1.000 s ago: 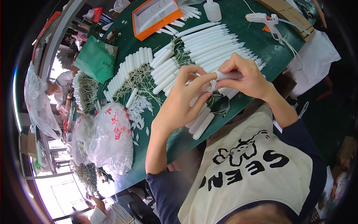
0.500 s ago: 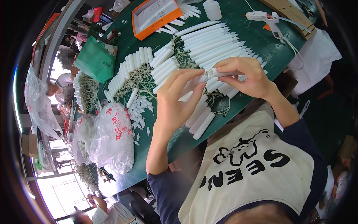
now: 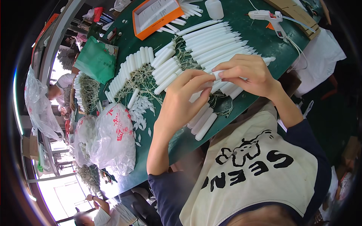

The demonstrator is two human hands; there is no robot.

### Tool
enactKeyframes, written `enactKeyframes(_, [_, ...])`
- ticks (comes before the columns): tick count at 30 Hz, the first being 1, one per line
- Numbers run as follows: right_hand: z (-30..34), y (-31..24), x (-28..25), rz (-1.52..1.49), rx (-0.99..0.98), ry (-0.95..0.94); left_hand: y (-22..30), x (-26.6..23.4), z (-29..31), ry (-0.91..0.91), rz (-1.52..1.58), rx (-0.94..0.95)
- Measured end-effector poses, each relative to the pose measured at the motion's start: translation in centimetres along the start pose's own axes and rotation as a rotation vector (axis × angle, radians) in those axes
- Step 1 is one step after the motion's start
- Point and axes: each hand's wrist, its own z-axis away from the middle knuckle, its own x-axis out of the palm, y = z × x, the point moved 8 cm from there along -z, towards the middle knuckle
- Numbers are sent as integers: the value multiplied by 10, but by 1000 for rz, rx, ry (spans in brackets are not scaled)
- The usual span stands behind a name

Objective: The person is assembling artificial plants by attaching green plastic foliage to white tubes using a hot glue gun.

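Observation:
My left hand [image 3: 180,101] is closed around a white candle-shaped tube [image 3: 217,75], its fingers wrapped over most of it. At the tube's far end my right hand [image 3: 249,75] pinches, fingertips and thumb together. What lies under the right fingers is mostly hidden; a pale pointed tip [image 3: 270,59] shows beyond them. Below the hands lies a row of long white candles [image 3: 211,45] with pointed tips. Shorter white tubes [image 3: 166,67] with thin pale wires [image 3: 184,56] lie left of that row. More white tubes [image 3: 201,122] rest near the table edge under my left hand.
Small white flame-shaped pieces [image 3: 140,109] lie beside a clear plastic bag [image 3: 115,139]. An orange-rimmed box [image 3: 156,17], a white bottle [image 3: 214,9] and a hot glue gun [image 3: 269,20] with its cord occupy the table's far side. A green bag [image 3: 96,60] sits left. Other people work further left.
My hands have come closer together; the gap between the tube and the part in my right hand has closed. The right fingers are now curled further over the joint.

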Motion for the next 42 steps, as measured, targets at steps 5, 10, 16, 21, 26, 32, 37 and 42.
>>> enactKeyframes(5, [-4,8,9,102,-16,-44,-16,-3,4,110,-8,-33])
enactKeyframes(10, [-14,9,16,126,-82,-27,-26,-16,9,270,3,-116])
enactKeyframes(16, [-11,31,41,7,54,-118,-44,-16,12,225,-171,-90])
enactKeyframes(21, [-2,49,64,25,138,-296,-66,-8,20,169,-226,-137])
enactKeyframes(26, [10,60,79,41,120,-405,-80,7,28,102,-236,-157])
enactKeyframes(32, [14,67,83,42,135,-422,-81,9,28,65,-266,-159])
enactKeyframes(37, [12,66,84,90,96,-406,-82,6,29,45,-330,-226])
enactKeyframes(42, [12,68,81,85,118,-401,-93,8,31,35,-294,-275])
